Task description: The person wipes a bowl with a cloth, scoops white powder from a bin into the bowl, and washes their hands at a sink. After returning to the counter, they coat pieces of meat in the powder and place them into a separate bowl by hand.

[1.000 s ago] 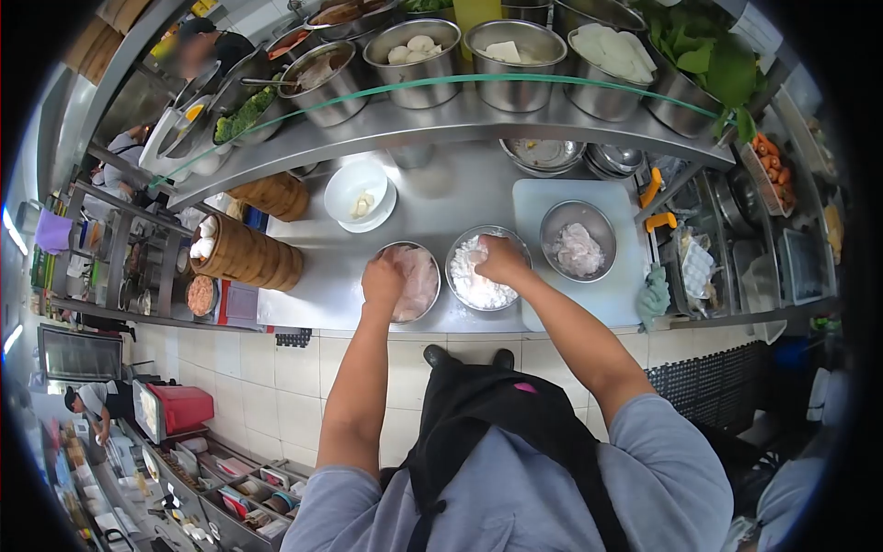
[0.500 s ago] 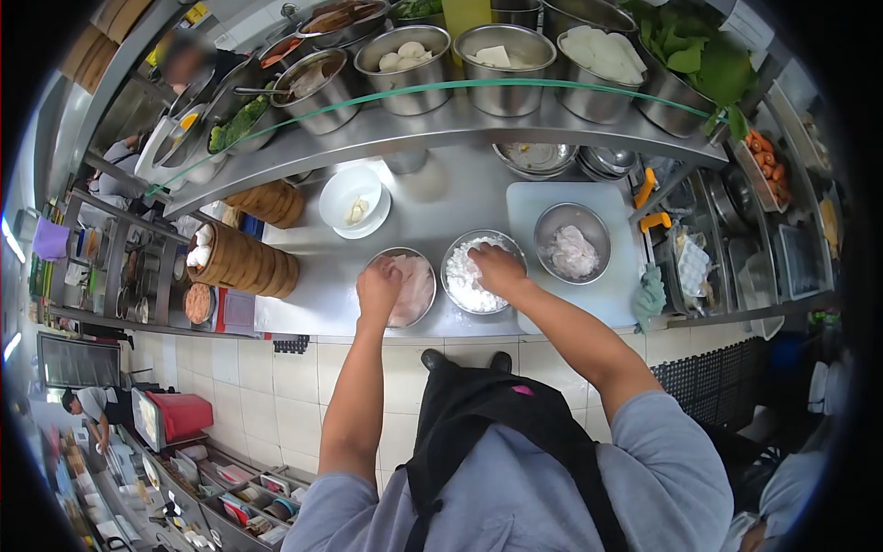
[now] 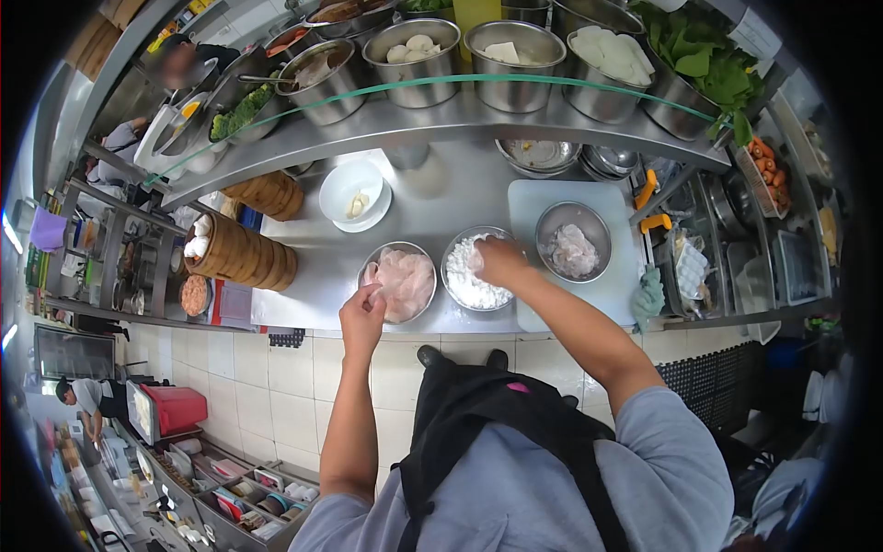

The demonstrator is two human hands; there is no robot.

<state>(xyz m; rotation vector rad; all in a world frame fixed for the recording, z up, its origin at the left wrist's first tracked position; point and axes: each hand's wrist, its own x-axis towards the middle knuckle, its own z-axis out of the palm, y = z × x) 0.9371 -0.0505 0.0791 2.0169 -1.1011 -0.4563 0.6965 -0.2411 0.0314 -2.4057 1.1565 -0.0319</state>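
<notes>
A steel bowl (image 3: 432, 304) of pale pink raw meat slices (image 3: 403, 281) stands near the counter's front edge. My left hand (image 3: 362, 313) is at its left rim, fingertips pinched together; whether anything is between them is hidden. Just to the right is a second steel bowl (image 3: 448, 293) of white powder (image 3: 471, 285). Over its upper right side reaches my right hand (image 3: 502, 263), fingers curled down at the powder; what they hold, if anything, cannot be made out. A third steel bowl (image 3: 602, 235), farther right, contains whitish, coated-looking pieces (image 3: 572, 250).
The third bowl stands on a white cutting board (image 3: 533, 308). Behind the left bowl, a white bowl (image 3: 345, 184) with small pale pieces sits on a plate. Bamboo steamers (image 3: 253, 258) are stacked left. Overhead, a steel shelf (image 3: 441, 129) carries several ingredient pots. Orange handles (image 3: 655, 222) stick out at right.
My left hand has drawn back from over the meat to the bowl's left rim, uncovering more slices. My right hand has shifted slightly right within the powder bowl, its fingers more curled.
</notes>
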